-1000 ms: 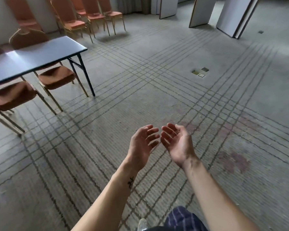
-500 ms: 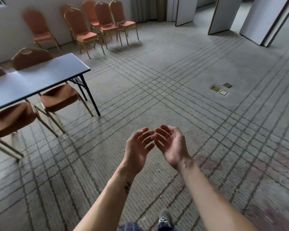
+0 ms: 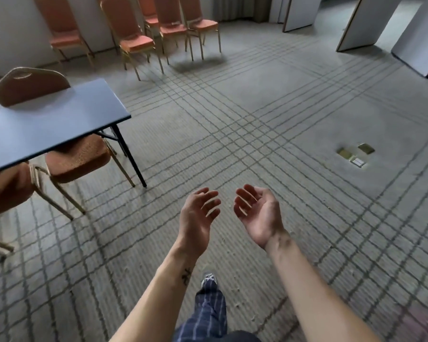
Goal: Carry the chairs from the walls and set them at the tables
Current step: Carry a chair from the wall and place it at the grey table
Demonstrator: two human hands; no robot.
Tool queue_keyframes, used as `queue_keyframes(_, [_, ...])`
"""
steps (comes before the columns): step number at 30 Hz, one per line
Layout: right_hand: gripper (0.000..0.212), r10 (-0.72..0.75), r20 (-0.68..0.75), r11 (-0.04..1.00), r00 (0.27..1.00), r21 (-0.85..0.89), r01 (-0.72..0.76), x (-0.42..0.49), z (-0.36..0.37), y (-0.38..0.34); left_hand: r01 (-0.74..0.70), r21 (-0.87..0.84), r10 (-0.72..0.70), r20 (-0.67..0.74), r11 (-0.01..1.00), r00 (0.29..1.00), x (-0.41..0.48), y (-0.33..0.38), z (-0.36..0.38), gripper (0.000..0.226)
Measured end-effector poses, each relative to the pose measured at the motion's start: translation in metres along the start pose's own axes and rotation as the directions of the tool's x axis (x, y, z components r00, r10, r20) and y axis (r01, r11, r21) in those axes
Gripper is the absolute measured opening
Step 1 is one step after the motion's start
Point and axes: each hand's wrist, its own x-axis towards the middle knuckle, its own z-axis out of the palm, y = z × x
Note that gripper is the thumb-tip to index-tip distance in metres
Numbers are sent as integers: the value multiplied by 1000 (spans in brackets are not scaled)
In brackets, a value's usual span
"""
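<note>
My left hand [image 3: 198,215] and my right hand [image 3: 258,213] hover side by side over the carpet, palms turned inward, fingers relaxed, both empty. Several orange padded chairs with gold frames [image 3: 136,40] stand along the far wall, well ahead of my hands. A grey folding table [image 3: 50,124] stands at the left. Two orange chairs are tucked under its near side, one [image 3: 79,159] near the table's end and one [image 3: 5,191] cut off by the left edge. A brown chair back [image 3: 30,85] rises behind the table's far side.
Patterned grey carpet spreads across the middle of the room. A brass floor socket [image 3: 355,154] sits in the carpet at the right. Folding partition panels [image 3: 363,23] stand at the back right. My leg in checked trousers and my shoe [image 3: 209,280] show below my hands.
The view has advanced toward the far wall, so the wall chairs and table appear nearer. My hands have drifted slightly apart and stay empty.
</note>
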Motion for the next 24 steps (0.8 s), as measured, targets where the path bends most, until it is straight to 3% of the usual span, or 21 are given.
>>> queue_keyframes(11, [22,-9,-39,1000,999,4,9,218,117,-104,72,-34,-67,131,997,989,248,114,89,23])
queue_keyframes(24, [23,75,81,997,994,16,-76,546,207,-270,31,-67,-30,21,997,999,567,184,224,31])
